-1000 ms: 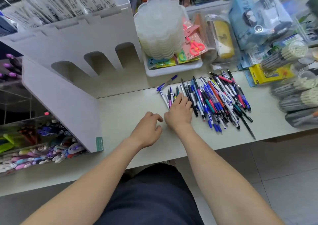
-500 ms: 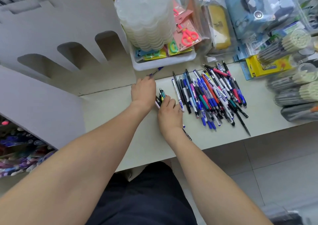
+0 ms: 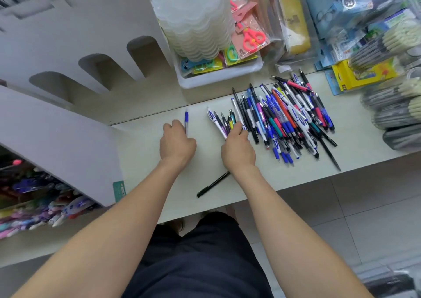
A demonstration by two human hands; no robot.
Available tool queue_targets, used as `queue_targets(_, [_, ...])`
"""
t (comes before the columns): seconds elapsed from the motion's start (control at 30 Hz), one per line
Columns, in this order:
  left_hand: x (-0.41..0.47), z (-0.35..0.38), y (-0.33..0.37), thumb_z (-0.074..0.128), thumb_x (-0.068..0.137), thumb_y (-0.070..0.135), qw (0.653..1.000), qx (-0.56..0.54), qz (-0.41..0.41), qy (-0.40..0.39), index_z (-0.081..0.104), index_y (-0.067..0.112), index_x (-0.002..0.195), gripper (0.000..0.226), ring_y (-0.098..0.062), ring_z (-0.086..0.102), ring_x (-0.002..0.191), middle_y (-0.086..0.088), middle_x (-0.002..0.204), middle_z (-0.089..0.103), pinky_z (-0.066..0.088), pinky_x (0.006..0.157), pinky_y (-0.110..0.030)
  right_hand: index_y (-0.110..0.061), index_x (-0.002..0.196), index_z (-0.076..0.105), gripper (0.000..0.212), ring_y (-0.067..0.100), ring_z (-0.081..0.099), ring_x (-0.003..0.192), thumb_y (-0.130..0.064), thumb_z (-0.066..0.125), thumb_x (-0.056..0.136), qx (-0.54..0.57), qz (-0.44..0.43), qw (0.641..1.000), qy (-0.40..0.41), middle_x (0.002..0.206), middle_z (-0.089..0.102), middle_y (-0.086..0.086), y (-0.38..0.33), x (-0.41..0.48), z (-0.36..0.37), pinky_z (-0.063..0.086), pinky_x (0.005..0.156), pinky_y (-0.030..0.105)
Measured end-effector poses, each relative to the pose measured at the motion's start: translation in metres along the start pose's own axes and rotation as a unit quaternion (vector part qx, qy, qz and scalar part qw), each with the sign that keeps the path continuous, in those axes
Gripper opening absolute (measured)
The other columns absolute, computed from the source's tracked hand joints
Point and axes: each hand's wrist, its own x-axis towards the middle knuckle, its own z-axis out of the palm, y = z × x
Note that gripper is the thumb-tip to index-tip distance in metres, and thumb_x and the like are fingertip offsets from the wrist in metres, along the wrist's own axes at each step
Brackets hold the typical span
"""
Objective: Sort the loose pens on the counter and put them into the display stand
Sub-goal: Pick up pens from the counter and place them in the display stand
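A big heap of loose pens (image 3: 291,120), blue, black, red and white, lies on the pale counter (image 3: 141,152) right of centre. My right hand (image 3: 238,148) curls its fingers over a small fanned bunch of pens (image 3: 222,121) at the heap's left edge. Further left, my left hand (image 3: 176,142) pinches a single blue-capped pen (image 3: 186,118) that points away from me. A black pen (image 3: 213,183) lies alone near the front edge, partly under my right wrist. The white display stand (image 3: 75,47) with arched slots rises at the back left.
A white tray (image 3: 218,76) with stacked clear lids and packaged scissors stands behind the pens. Packaged goods and bundled pencils (image 3: 391,97) crowd the right side. A lower shelf of coloured pens (image 3: 34,197) shows at the left, under the stand's side panel.
My left hand reached to the back, took the blue-capped pen near the tray and pulled it left. My right hand stayed on the small bunch, and the black pen now shows under my wrist.
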Motion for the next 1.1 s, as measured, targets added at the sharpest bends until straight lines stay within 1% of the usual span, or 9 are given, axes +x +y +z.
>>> queue_targets(0.1, [-0.031,0.006,-0.012,0.060,0.085,0.014,0.995,0.061,0.012,-0.078,0.052,0.013,0.113,0.029,-0.039,0.060,0.097,-0.010,0.112,0.055,0.047,0.074,-0.039,-0.002,0.148,0.028,0.057,0.039,0.067,0.100,-0.010,0.059,0.101,0.049,-0.035,0.998,-0.005,0.130,0.056,0.023,0.005,0.000,-0.008,0.042,0.067,0.038])
queue_targets(0.23, [-0.053,0.019,-0.012,0.061,0.085,0.032,0.984,0.107,0.072,-0.122,0.052,0.017,0.110,0.030,-0.036,0.060,0.095,-0.008,0.113,0.053,0.055,0.081,-0.044,-0.006,0.142,0.031,0.050,0.035,0.061,0.090,-0.017,0.059,0.101,0.084,-0.071,0.993,-0.042,0.112,0.060,0.015,0.021,-0.009,-0.020,0.042,0.064,0.040])
queue_targets(0.37, [-0.063,0.032,-0.002,0.071,0.069,0.075,0.964,0.180,0.147,-0.131,0.048,0.023,0.115,0.074,-0.028,0.060,0.094,0.000,0.111,0.051,0.053,0.077,-0.040,-0.008,0.151,0.029,0.058,0.034,0.061,0.093,-0.021,0.057,0.101,0.166,-0.020,0.985,-0.046,0.112,0.060,0.010,0.039,-0.027,-0.025,0.052,0.072,0.046])
queue_targets(0.47, [-0.069,0.044,0.002,0.076,0.081,0.058,0.942,0.238,0.205,-0.116,0.045,0.017,0.123,0.066,-0.031,0.063,0.098,-0.004,0.118,0.053,0.042,0.066,-0.037,-0.010,0.157,0.025,0.067,0.032,0.059,0.109,-0.023,0.057,0.100,0.243,0.047,0.968,-0.035,0.127,0.057,0.006,0.053,-0.042,-0.021,0.054,0.093,0.050])
queue_targets(0.6, [-0.070,0.050,0.003,0.057,0.100,0.024,0.963,0.175,0.194,-0.059,0.051,0.008,0.115,0.023,-0.040,0.065,0.094,-0.013,0.112,0.062,0.037,0.065,-0.038,-0.014,0.158,0.022,0.075,0.035,0.063,0.100,-0.024,0.058,0.093,0.257,0.084,0.962,-0.029,0.117,0.065,0.015,0.065,-0.061,-0.006,0.058,0.086,0.049])
queue_targets(0.7, [-0.061,0.049,0.004,0.063,0.100,0.025,0.989,0.041,0.129,-0.058,0.055,0.005,0.112,0.025,-0.039,0.064,0.097,-0.015,0.106,0.066,0.039,0.069,-0.036,-0.012,0.148,0.034,0.064,0.034,0.059,0.102,-0.012,0.063,0.091,0.243,0.060,0.968,-0.004,0.114,0.059,0.014,0.057,-0.067,0.002,0.053,0.083,0.044])
queue_targets(0.8, [-0.058,0.047,0.011,0.063,0.102,0.024,0.990,-0.035,0.121,-0.068,0.060,0.004,0.112,0.022,-0.035,0.064,0.100,-0.014,0.103,0.069,0.042,0.073,-0.036,-0.018,0.153,0.034,0.073,0.032,0.053,0.108,-0.009,0.069,0.090,0.241,0.000,0.970,-0.004,0.118,0.050,0.012,0.042,-0.070,0.007,0.051,0.091,0.045])
queue_targets(0.93, [-0.057,0.038,0.021,0.058,0.098,0.006,0.988,-0.048,0.091,-0.111,0.058,0.002,0.132,0.034,-0.037,0.064,0.109,-0.017,0.117,0.070,0.047,0.080,-0.037,-0.013,0.164,0.025,0.091,0.027,0.048,0.124,-0.017,0.077,0.089,0.246,0.004,0.969,-0.003,0.133,0.047,0.011,0.035,-0.068,0.011,0.047,0.106,0.041])
queue_targets(1.1, [-0.047,0.027,0.015,0.049,0.089,0.008,0.972,-0.132,0.041,-0.190,0.067,0.009,0.133,0.047,-0.031,0.072,0.104,-0.011,0.115,0.076,0.060,0.093,-0.040,-0.015,0.155,0.037,0.076,0.032,0.041,0.130,-0.043,0.062,0.090,0.160,0.037,0.986,0.036,0.141,0.048,0.008,0.022,-0.067,0.007,0.045,0.102,0.050])
